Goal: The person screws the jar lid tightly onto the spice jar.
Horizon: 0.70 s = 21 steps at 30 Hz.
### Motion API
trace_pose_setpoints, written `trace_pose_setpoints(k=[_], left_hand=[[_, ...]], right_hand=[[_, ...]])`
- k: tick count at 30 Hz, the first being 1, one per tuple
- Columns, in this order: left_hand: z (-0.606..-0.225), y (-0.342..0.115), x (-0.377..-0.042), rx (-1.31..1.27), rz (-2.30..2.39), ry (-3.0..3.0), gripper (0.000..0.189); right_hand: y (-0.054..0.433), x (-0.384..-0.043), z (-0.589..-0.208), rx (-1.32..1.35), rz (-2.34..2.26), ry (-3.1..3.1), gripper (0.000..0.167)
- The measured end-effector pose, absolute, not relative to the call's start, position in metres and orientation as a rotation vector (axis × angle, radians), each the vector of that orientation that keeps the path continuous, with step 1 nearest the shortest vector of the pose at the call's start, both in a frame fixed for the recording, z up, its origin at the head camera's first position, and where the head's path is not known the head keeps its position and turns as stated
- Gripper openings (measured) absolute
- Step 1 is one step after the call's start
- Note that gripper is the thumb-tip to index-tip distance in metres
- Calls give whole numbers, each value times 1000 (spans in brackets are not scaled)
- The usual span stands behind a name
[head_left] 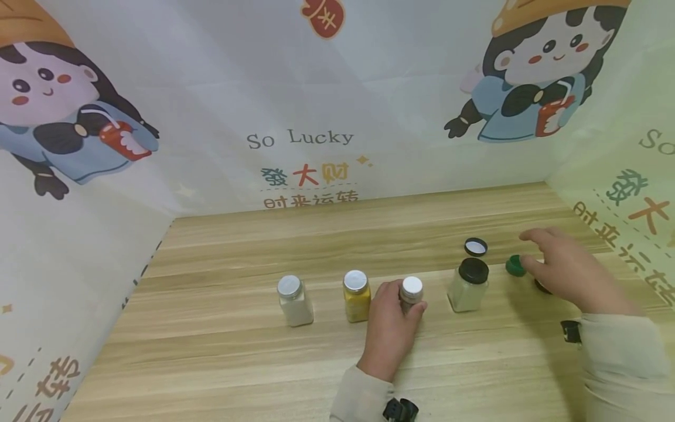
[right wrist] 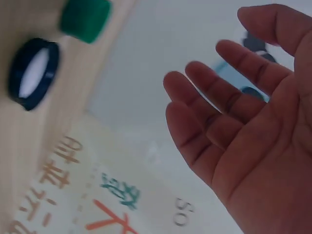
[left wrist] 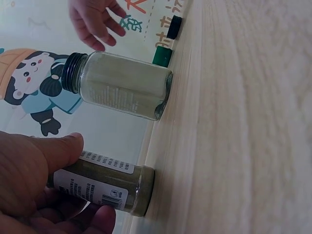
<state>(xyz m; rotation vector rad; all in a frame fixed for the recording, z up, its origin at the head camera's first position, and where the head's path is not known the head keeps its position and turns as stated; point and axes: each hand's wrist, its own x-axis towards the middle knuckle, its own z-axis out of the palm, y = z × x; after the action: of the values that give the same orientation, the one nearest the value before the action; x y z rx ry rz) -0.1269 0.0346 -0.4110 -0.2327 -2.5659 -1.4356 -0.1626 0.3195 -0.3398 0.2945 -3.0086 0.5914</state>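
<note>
My left hand (head_left: 389,328) grips a small spice jar (head_left: 412,289) with a white-topped lid, thumb on one side and fingers on the other. In the left wrist view, this jar (left wrist: 97,184) has printed labels with a barcode and a dark greenish content. My right hand (head_left: 575,272) hovers at the right with nothing in it, its fingers spread and slightly bent in the right wrist view. Nearest to it are a green cap (head_left: 515,266) and a black cap (head_left: 542,286) partly hidden beneath the hand. Between the hands stands a glass jar (head_left: 468,290) with a black lid.
Left of my left hand stand a yellow-filled jar (head_left: 357,299) and a pale-filled jar (head_left: 296,305), both with silvery lids. Another black cap (head_left: 476,247) lies upturned behind the black-lidded jar. Printed cloth walls (head_left: 221,176) border the wooden table (head_left: 221,351) at the back and sides.
</note>
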Motion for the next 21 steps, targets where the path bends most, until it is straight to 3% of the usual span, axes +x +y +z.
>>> trace_pose_setpoints(k=[7, 21], left_hand=[[-410, 34, -127, -239, -1439, -2569, 35], [-410, 34, -127, -223, -1441, -2591, 35]], right_hand=[[327, -177, -367, 264, 594, -3072, 50], [326, -179, -385, 356, 552, -3107, 36]])
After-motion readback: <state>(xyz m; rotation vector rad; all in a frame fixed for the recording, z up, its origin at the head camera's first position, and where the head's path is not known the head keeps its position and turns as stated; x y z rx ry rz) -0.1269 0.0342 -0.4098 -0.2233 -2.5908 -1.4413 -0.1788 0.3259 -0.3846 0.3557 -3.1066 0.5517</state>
